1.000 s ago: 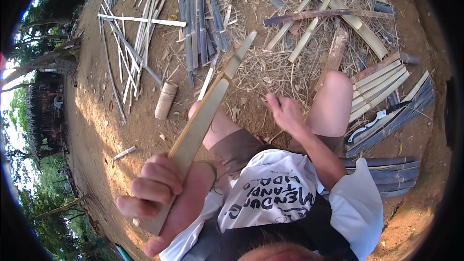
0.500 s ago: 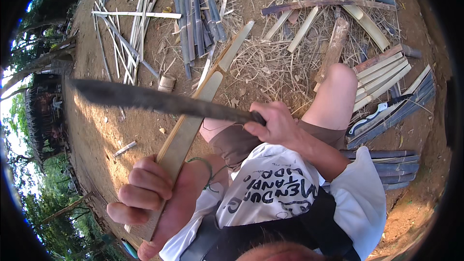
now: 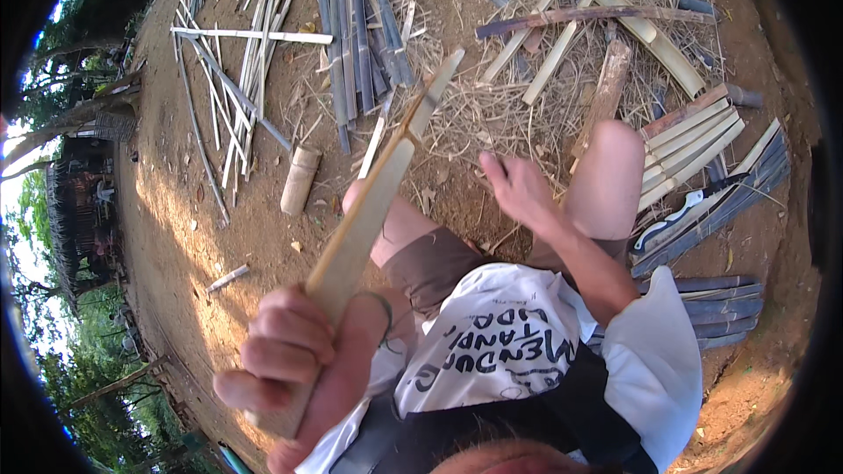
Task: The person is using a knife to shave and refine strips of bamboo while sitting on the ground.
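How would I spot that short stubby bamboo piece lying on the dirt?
Start at the fan of thin pale bamboo sticks on the bare ground. Just below its right edge lies the short bamboo tube, alone. Unlike its long, flat neighbours, it is round and stubby.

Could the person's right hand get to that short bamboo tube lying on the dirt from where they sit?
Probably not without leaning. The right hand hangs open between the knees, while the short bamboo tube lies beyond the left knee, with the bamboo slat in the left hand crossing the way.
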A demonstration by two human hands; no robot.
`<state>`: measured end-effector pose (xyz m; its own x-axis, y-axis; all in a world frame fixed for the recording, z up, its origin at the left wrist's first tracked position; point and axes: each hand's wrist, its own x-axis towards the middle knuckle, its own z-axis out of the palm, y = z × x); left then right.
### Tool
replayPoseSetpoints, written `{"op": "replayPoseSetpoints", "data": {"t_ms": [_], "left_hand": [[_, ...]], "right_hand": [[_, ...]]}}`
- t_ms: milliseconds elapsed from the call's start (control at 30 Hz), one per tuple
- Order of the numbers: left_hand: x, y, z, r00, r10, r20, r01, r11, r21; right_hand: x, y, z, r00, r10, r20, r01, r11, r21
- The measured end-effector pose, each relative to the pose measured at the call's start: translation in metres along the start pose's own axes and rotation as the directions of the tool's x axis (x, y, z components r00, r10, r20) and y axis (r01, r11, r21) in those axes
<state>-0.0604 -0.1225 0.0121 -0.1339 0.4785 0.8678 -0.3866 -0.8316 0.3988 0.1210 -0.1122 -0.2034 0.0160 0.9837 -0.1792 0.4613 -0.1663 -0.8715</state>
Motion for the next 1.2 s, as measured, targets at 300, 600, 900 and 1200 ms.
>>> {"op": "replayPoseSetpoints", "data": {"t_ms": [300,600,900,1200], "left_hand": [[0.008,0.0,-0.004,1.0,-0.017,-0.016,0.017,1.0,0.022],[0.029,-0.01,-0.02,0.996,-0.022,-0.091,0.019,0.999,-0.039],[0.035,-0.018,-0.029,0.992,0.017,-0.124,-0.005,0.996,0.091],[0.05,-0.019,-0.043,0.998,-0.069,0.002,0.069,0.997,-0.047]], "right_hand": [[0.059,0.079,0.016,0.956,0.288,0.044,-0.287,0.957,-0.037],[0.071,0.059,0.048,0.998,0.063,0.006,-0.063,0.987,0.148],[0.082,0.049,0.05,1.0,0.004,-0.013,-0.002,0.995,0.098],[0.164,0.148,0.053,0.865,0.5,0.047,-0.498,0.866,-0.044]]}}
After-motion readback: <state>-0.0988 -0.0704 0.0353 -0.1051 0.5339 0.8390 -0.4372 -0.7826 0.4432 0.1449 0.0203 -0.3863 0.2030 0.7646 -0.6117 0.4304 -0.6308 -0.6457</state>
